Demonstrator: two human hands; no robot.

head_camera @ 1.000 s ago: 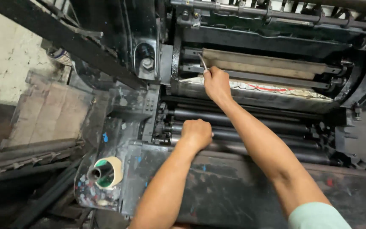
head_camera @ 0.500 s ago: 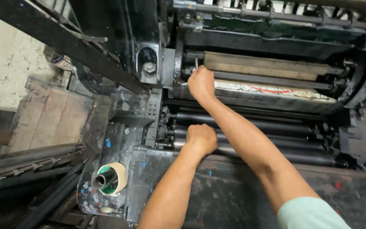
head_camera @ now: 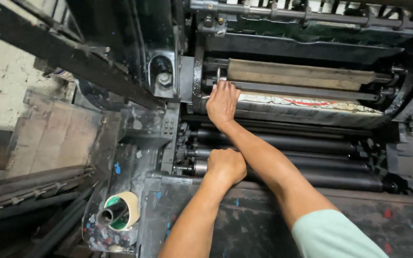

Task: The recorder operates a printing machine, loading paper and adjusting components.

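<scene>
The right hand [head_camera: 222, 102] has slid left to pinch a small metal tool [head_camera: 219, 74] at the cylinder [head_camera: 307, 106] end, while the left hand [head_camera: 225, 165] stays fisted on a black roller [head_camera: 283, 143].

Roll of tape [head_camera: 120, 214] w/ green core sits lower left on a paint-spattered ledge [head_camera: 102, 228]. Worn wooden boards [head_camera: 48, 136] at left. Pale wall [head_camera: 5, 81] upper left. Dark diagonal beam [head_camera: 58, 52] across top left.

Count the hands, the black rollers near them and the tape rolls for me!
Hands: 2, left hand, right hand
Black rollers: 3
Tape rolls: 1, tape roll
Total: 6
</scene>
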